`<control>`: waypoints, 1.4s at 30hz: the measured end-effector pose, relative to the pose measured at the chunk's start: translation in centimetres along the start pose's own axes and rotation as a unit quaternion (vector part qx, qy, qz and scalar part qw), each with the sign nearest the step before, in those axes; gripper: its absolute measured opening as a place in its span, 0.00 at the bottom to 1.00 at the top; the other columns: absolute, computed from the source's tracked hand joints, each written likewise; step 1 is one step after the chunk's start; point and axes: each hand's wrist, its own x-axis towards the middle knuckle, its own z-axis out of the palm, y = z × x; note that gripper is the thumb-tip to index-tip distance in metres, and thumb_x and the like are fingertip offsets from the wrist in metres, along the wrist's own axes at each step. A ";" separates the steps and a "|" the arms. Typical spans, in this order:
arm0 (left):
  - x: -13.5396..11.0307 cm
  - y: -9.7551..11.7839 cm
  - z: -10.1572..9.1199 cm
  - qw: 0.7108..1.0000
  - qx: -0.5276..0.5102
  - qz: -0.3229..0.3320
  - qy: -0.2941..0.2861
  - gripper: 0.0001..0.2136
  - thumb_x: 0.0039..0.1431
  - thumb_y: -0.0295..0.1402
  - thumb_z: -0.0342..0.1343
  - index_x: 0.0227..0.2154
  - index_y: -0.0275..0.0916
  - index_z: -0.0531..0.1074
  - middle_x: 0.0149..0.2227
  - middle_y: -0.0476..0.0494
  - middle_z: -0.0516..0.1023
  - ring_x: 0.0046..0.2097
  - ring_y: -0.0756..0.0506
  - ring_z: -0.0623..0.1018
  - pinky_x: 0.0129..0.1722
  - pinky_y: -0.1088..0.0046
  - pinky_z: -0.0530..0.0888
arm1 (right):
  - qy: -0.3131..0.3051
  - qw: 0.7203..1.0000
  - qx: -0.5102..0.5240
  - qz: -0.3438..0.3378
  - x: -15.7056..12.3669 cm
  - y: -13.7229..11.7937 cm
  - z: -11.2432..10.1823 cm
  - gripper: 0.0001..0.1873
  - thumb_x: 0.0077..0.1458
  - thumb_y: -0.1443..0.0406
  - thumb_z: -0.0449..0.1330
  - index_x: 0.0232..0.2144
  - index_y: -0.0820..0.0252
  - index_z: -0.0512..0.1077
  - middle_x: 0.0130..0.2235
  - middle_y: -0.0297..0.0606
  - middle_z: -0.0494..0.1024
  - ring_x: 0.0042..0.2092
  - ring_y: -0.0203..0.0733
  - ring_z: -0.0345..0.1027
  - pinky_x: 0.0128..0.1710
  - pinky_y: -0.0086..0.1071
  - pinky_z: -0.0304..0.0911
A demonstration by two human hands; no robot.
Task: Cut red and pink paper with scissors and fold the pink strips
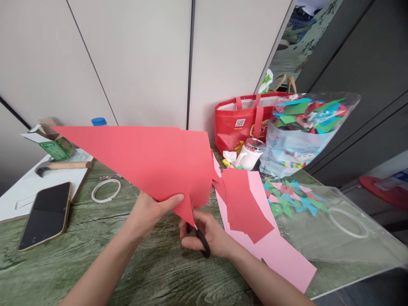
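My left hand (149,212) pinches the lower edge of a large red paper sheet (143,159), folded into a long triangle and held up over the green table (95,255). My right hand (207,233) grips black-handled scissors (200,238) whose blades point up into the sheet's bottom edge. Cut red paper pieces (245,204) lie on a pink sheet (280,250) just to the right.
A phone (46,214) lies at the left by a white ring (106,190), a wooden-handled tool (63,165) and a small green box (54,142). Behind stand a red bag (237,125), a white jar (250,154) and a plastic bag of coloured paper (302,127). Folded paper shapes (293,197) and another ring (347,221) lie right.
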 end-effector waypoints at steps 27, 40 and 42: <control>-0.7 -0.6 1.3 0.996 0.084 -0.011 -0.002 0.15 0.43 0.34 0.61 0.36 0.37 0.70 0.38 0.41 0.77 0.40 0.41 0.76 0.39 0.63 0.73 | 0.135 0.990 0.018 -0.029 0.2 0.3 0.7 0.21 0.35 0.56 0.68 0.26 0.60 0.64 0.23 0.27 0.61 0.24 0.30 0.53 0.23 0.26 0.55; -0.8 -1.0 1.2 0.997 0.075 -0.023 -0.025 0.10 0.45 0.34 0.60 0.33 0.38 0.71 0.33 0.44 0.77 0.36 0.43 0.75 0.34 0.68 0.73 | 0.146 0.989 0.024 -0.020 0.1 0.5 1.0 0.20 0.37 0.56 0.67 0.26 0.60 0.64 0.19 0.27 0.66 0.19 0.31 0.60 0.20 0.28 0.60; -0.8 -1.0 1.2 0.997 0.071 -0.024 -0.026 0.10 0.45 0.34 0.60 0.32 0.37 0.71 0.33 0.44 0.77 0.36 0.43 0.75 0.34 0.67 0.73 | 0.144 0.989 0.032 -0.023 0.1 0.7 1.1 0.19 0.37 0.56 0.67 0.26 0.60 0.64 0.19 0.26 0.66 0.18 0.31 0.60 0.19 0.28 0.60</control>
